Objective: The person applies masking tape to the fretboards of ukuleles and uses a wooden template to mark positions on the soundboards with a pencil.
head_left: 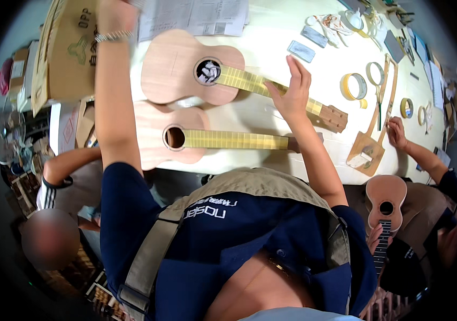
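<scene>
An unfinished pale wooden ukulele (167,64) lies on the white table, its fretboard covered in yellow tape and crumpled paper showing in its sound hole. My right hand (294,91) is at its neck, fingers stretched and apart, the thumb by the fretboard's edge; whether it touches is unclear. Nearer me lies a second ukulele (150,120) with a taped fretboard and an open sound hole. My left hand (117,16) reaches to the far left, beside printed newspaper sheets (196,18). It is blurred and cut by the frame's upper edge, so its fingers are hidden.
A cardboard box (70,59) stands at the left. Grey rectangular blocks (300,51), tape rolls (353,86) and a wooden clamp-like tool (366,152) lie to the right. One co-worker (68,187) sits left; another at right holds a ukulele (386,195).
</scene>
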Available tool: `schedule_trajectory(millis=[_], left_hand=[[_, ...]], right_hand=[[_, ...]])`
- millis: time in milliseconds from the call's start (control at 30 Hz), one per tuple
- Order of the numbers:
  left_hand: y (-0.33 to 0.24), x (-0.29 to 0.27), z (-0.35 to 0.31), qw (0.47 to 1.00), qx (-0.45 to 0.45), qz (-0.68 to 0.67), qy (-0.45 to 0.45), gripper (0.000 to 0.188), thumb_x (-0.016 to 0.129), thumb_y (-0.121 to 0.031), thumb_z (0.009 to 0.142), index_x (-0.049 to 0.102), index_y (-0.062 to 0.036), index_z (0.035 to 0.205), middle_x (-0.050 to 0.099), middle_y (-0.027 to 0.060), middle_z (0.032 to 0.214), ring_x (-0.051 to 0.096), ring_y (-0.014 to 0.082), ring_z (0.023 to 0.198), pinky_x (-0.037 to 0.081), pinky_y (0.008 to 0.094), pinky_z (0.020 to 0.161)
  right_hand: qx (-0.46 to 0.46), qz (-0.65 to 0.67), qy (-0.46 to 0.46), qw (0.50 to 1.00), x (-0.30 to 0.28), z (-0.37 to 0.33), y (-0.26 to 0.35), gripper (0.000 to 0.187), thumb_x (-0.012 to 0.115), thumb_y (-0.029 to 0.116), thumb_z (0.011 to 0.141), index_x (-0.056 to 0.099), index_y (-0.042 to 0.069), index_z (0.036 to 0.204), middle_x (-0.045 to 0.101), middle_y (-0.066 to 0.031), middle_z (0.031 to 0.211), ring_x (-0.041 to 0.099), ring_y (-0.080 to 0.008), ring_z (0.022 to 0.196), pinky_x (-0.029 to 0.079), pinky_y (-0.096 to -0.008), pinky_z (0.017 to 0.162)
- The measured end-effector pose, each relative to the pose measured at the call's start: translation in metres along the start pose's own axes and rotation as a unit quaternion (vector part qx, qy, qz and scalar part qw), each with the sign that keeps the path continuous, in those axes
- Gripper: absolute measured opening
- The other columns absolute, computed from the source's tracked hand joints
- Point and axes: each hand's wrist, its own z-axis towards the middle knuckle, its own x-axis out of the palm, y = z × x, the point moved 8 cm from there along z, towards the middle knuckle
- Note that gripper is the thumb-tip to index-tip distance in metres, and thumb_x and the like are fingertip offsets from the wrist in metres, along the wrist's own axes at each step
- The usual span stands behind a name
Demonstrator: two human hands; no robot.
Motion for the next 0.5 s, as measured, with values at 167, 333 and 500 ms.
schedule_trajectory(millis=[167,333,500], left_hand=[[0.060,0.121,-0.294,0.915,-0.347,0.001,0.205,0.045,0.055,-0.022,0.093,0.041,-0.0011,0.131,0.051,0.0081,0.126,0.053,0.0156,0.108,0.045,0.0314,0.093],[0.012,0.042,-0.395,0.907,-0.108,0.392,-0.109,0.021,0.059,-0.013,0.089,0.059,0.0022,0.103,0.062,0.0115,0.100,0.052,0.0185,0.104,0.042,0.0325,0.088],[-0.030,0.067,-0.428,0.944,0.157,0.272,-0.101,0.077,0.077,-0.011,0.071,0.030,-0.0059,0.132,0.019,0.0241,0.147,0.037,0.0307,0.128,0.034,0.0400,0.103]], right_hand=[[-0.338,0.028,-0.114,0.934,-0.017,0.011,0.105,0.031,0.074,0.023,0.070,0.068,0.019,0.100,0.042,-0.0102,0.136,0.031,-0.0314,0.130,0.018,-0.0499,0.112],[0.017,0.491,0.180,0.852,0.014,-0.032,0.113,0.025,0.067,0.019,0.078,0.063,0.011,0.102,0.063,-0.0105,0.109,0.056,-0.0271,0.109,0.042,-0.0403,0.097],[0.566,0.683,0.461,-0.030,0.048,-0.201,0.210,0.039,0.040,0.031,0.097,0.052,0.002,0.119,0.066,-0.0147,0.099,0.068,-0.0225,0.074,0.060,-0.0336,0.059]])
